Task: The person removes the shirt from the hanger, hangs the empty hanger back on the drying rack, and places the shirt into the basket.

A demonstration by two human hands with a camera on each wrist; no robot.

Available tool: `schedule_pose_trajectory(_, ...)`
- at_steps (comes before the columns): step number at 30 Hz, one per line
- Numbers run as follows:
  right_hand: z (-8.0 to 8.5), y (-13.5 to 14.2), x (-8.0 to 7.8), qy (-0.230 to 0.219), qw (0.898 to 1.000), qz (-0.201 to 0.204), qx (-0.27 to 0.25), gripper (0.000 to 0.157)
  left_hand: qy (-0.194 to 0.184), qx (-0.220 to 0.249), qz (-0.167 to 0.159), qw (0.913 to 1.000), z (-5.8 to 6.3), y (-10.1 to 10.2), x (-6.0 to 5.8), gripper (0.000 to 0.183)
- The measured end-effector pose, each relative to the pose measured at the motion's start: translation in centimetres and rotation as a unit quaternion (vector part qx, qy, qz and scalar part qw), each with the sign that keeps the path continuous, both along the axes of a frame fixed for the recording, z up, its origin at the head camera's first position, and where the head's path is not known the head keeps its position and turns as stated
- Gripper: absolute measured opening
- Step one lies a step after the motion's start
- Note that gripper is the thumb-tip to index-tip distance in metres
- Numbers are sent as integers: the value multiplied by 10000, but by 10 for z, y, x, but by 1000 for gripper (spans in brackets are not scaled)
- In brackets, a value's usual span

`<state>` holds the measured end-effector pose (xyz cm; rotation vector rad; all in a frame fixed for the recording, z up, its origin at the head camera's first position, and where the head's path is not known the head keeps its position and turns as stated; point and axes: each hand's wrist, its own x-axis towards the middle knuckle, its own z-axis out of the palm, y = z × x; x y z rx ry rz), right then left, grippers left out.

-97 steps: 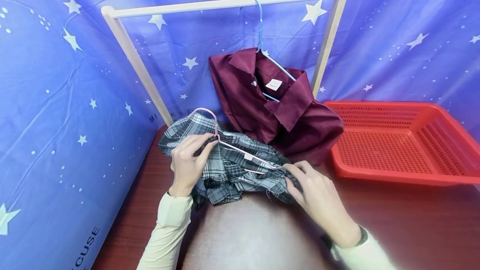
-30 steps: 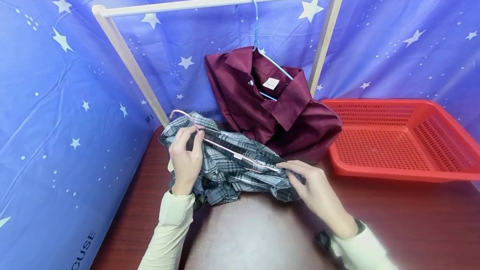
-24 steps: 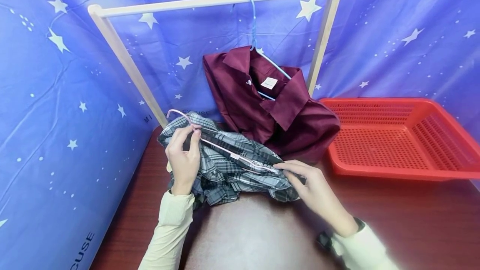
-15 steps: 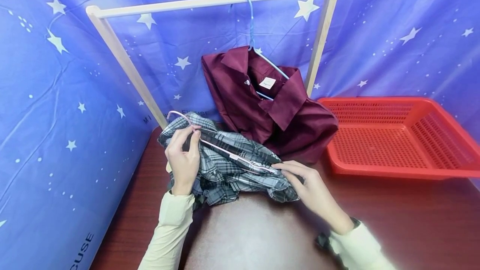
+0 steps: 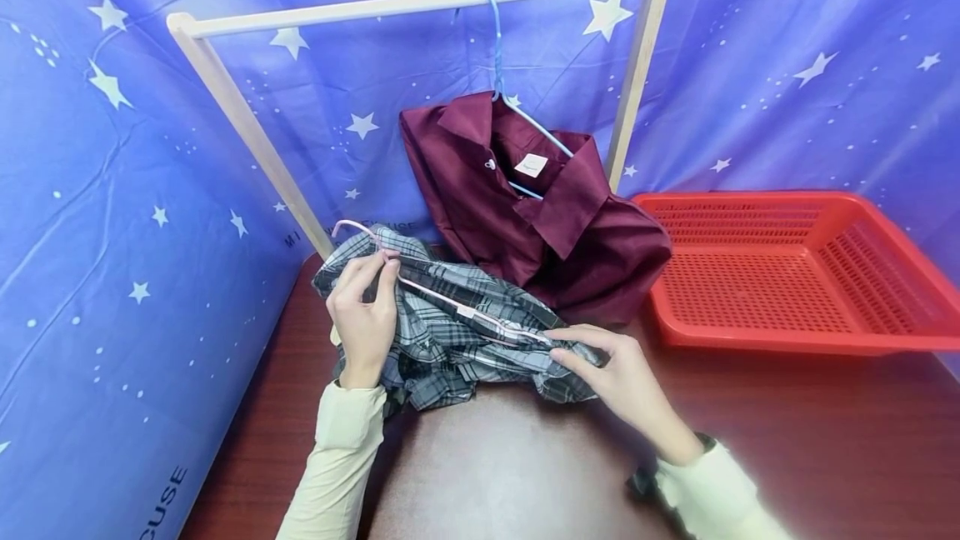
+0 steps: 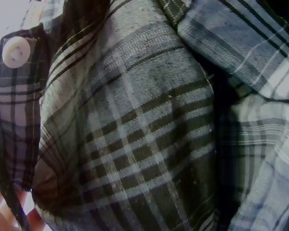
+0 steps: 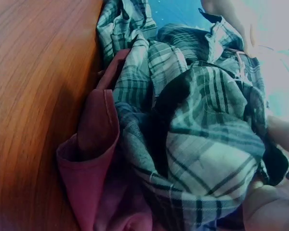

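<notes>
A grey plaid shirt [image 5: 450, 336] lies bunched on the table, with a pink hanger [image 5: 429, 292] lying across its neck opening. My left hand [image 5: 363, 323] pinches the hanger at the base of its hook, thumb against fingers. At the other end, my right hand [image 5: 630, 377] pinches the shirt's edge near the hanger's right tip; how far the hanger reaches inside the cloth is hidden. In the right wrist view, folds of the plaid shirt [image 7: 207, 159] sit between that hand's thumb and fingers. Plaid cloth [image 6: 144, 120] and a button [image 6: 16, 52] fill the left wrist view.
Behind the plaid shirt, a maroon shirt [image 5: 592, 223] hangs by a blue hanger [image 5: 498, 40] from a wooden rack [image 5: 420, 4], its lower part touching the table. A red perforated basket [image 5: 757, 338] stands at right. Starry blue cloth [image 5: 135, 190] encloses the back and left.
Since the oldest frame, the pink hanger's hook has tipped left along with my left hand. My right thumb has shifted up the plaid cloth toward the hanger's tip. The head view has drifted slightly.
</notes>
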<state>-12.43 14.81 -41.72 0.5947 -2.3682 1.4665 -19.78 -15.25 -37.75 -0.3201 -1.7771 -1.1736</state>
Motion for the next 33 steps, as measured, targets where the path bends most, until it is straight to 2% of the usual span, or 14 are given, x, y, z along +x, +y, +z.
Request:
schedule_pose_trajectory(6,1,-4,5,320,9991,-165,-245,24,-57,263,31,9996,1,-4,-2,15)
schedule_pose_trajectory(11,0,-8,4,675,9959,-57,-596,27,-139,470,-94,9988,3,-7,-6,14)
schedule_pose_trajectory(16,0,-6,4,83,9978,-36,-651,24,-194,520,-75,9984,3,-6,-5,14)
schedule_pose_trajectory(19,1,-3,4,-145,9988,-268,-376,22,-170,386,24,9991,2,-4,-3,15)
schedule_pose_trajectory(21,2,-5,3,-123,9982,-546,-205,20,-121,276,39,9995,2,-3,-2,15)
schedule_pose_trajectory(27,3,-15,1,-207,9900,-1393,99,12,62,28,-167,9998,2,2,0,16)
schedule_pose_trajectory(29,3,-16,0,-126,9889,-1468,186,11,106,14,-190,9998,2,3,0,17)
schedule_pose_trajectory(33,2,-15,1,134,9897,-1406,235,22,132,32,-135,9998,1,3,-1,15)
